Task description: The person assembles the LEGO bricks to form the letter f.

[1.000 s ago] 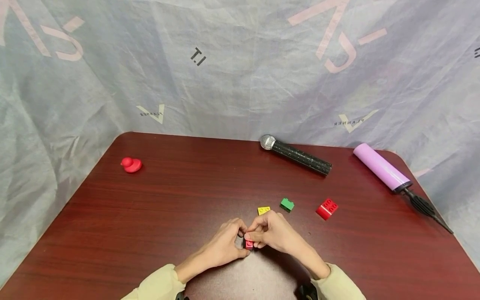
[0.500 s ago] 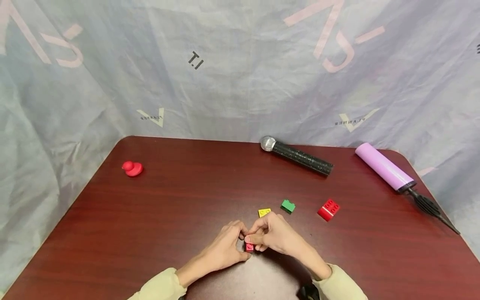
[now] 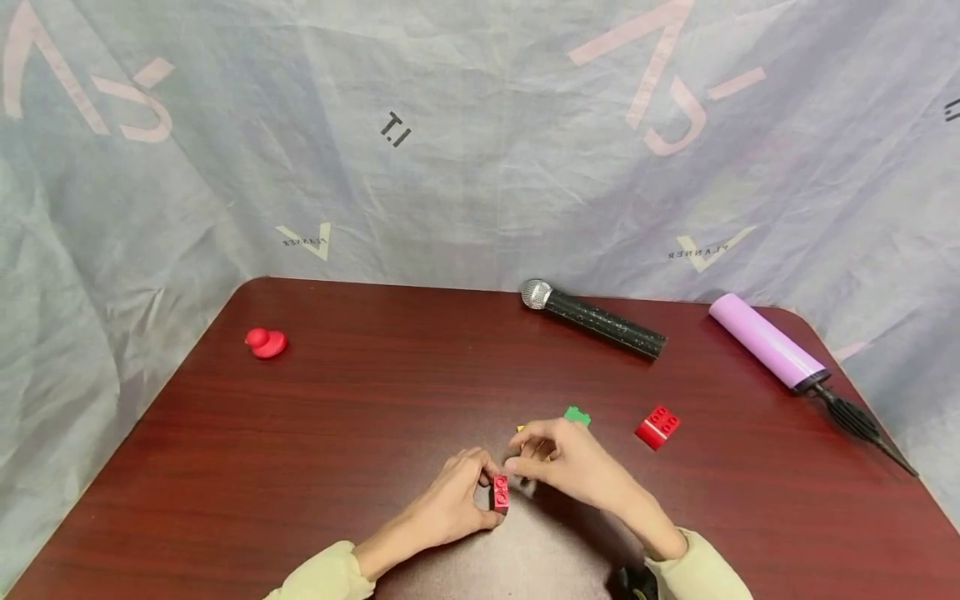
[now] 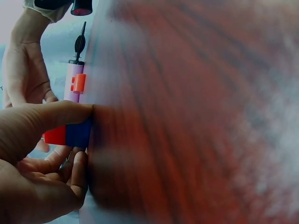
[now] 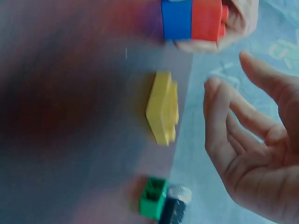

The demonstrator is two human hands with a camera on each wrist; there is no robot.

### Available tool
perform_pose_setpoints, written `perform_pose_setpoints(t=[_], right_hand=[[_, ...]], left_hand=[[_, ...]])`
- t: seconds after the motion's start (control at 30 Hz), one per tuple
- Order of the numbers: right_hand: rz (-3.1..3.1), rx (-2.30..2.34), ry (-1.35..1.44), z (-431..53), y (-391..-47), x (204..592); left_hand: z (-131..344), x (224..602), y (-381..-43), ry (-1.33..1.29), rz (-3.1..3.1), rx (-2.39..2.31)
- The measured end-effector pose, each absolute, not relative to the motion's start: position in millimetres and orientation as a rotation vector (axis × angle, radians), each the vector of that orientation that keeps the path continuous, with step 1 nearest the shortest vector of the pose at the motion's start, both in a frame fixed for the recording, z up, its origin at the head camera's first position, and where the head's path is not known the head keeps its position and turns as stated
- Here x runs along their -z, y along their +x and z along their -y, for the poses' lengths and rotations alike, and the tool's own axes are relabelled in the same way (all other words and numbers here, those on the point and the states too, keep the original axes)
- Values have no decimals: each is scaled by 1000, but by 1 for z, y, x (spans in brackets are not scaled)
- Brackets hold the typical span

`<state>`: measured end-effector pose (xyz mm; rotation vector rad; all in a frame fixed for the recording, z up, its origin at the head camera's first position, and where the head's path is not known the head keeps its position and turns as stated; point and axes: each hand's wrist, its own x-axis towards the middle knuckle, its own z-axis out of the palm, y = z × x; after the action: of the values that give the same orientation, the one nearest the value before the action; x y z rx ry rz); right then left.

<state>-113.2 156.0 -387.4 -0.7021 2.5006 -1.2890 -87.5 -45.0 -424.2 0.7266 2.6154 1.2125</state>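
On the table, a red two-stud toy brick [image 3: 501, 492] sits on top of a blue brick [image 4: 78, 134]. My left hand [image 3: 450, 500] holds this stack between thumb and fingers. Just right of it, my right hand [image 3: 577, 467] hovers with loosely bent fingers and nothing between thumb and fingertips. A yellow brick [image 5: 161, 109] stands below the right hand, mostly hidden by it in the head view. Behind that hand lies a green brick [image 3: 577, 415], its hollow underside facing the right wrist camera.
A larger red brick [image 3: 657, 427] lies to the right. Farther back are a black microphone [image 3: 600, 321] and a purple hand pump [image 3: 768, 342]. A red rubber duck [image 3: 266, 342] sits far left on the brown table [image 3: 337, 400], with grey cloth [image 3: 450, 192] behind.
My right hand has let go of the red brick and moved a little right, now covering most of the yellow brick. My left hand still holds the stack.
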Motion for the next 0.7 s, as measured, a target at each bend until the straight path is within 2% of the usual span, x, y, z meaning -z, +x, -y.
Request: perform_pose_setpoints(t=[0.37,0.7], right_hand=[[-3042,729,-336,-150,-109,394],[-3064,408,-274,-140,-104,399]], left_hand=[[46,424,-87,758,-2612,-1240],[47,423,-87,747,-2620,-1223]])
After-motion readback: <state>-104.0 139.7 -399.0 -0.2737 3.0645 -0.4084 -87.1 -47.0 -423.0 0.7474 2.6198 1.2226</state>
